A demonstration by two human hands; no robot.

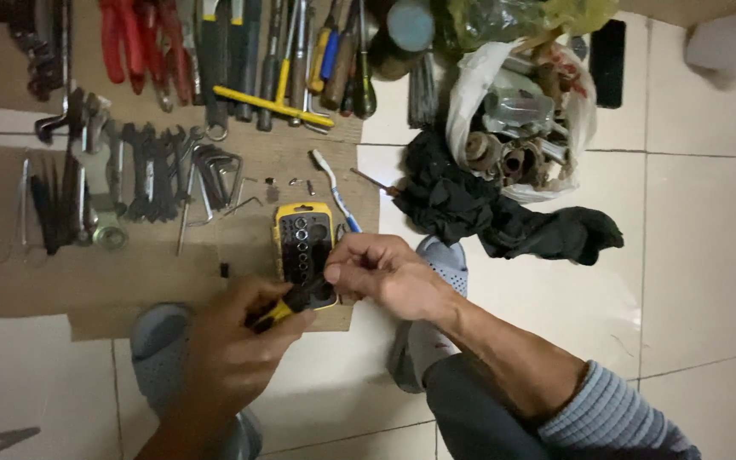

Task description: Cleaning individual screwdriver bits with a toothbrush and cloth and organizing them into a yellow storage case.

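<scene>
My left hand (pixel 236 345) grips a screwdriver handle (pixel 287 307), black and yellow, low in the middle of the view. My right hand (pixel 381 273) pinches the front end of that handle with thumb and fingers; what sits between the fingertips is hidden. Both hands hover just over the near end of a yellow bit and socket case (pixel 302 243) lying open on brown cardboard (pixel 61 273). Several sockets show in its black tray.
Wrenches (pixel 151 170), hex keys (pixel 215 175), pliers with red grips (pixel 134 43) and screwdrivers (pixel 300 60) lie in rows on the cardboard. A white plastic bag of metal parts (pixel 521 119) and a black cloth (pixel 487 209) rest on the pale floor tiles (pixel 709 255). Grey slippers (pixel 159 349) sit below.
</scene>
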